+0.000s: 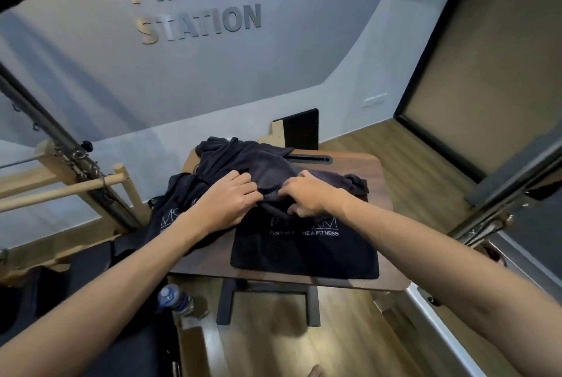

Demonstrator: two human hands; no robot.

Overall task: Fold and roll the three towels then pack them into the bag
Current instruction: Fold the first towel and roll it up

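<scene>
Bag lettering [304, 224] partly hidden under towel-gripping left hand [228, 200], right hand [307, 194].

Both bare forearms reach forward and converge. The left hand [229, 203] lies palm down, knuckles up, its fingers curled and pinching dark cloth [261, 169] at their tips. Just beside it, the right hand [307, 194] is also palm down, its fingers bent and gripping the same cloth, fingertips nearly meeting the left's.
</scene>
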